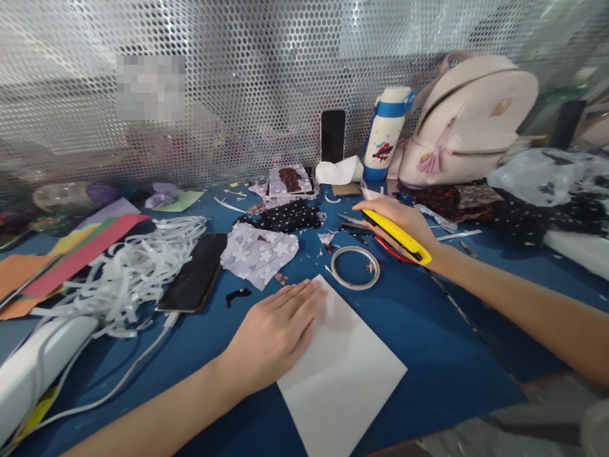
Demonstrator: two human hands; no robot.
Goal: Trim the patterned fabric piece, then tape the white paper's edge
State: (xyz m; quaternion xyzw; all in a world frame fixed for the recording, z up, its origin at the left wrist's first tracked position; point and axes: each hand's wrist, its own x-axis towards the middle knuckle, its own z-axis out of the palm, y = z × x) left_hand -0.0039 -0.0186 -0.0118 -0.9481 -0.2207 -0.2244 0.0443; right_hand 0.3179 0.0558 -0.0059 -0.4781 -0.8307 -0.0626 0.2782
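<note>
My left hand [276, 333] lies flat, fingers together and stretched out, on the near corner of a white sheet of paper [342, 374] on the blue table [428, 330]. My right hand [404, 225] is further back and to the right, closed around a yellow utility knife [397, 236] that lies along the palm toward the wrist. Just under that hand sit red-handled scissors [387, 249]. A roll of clear tape [356, 268] lies between the two hands, touching neither.
Fabric scraps [259, 254], a black phone [195, 273] with a white cable and a pile of white paper strips [137, 266] lie left. Coloured paper sheets [76, 251] sit far left. At the back stand an upright phone [332, 135], a bottle [386, 133] and a pale backpack [469, 120] against perforated metal.
</note>
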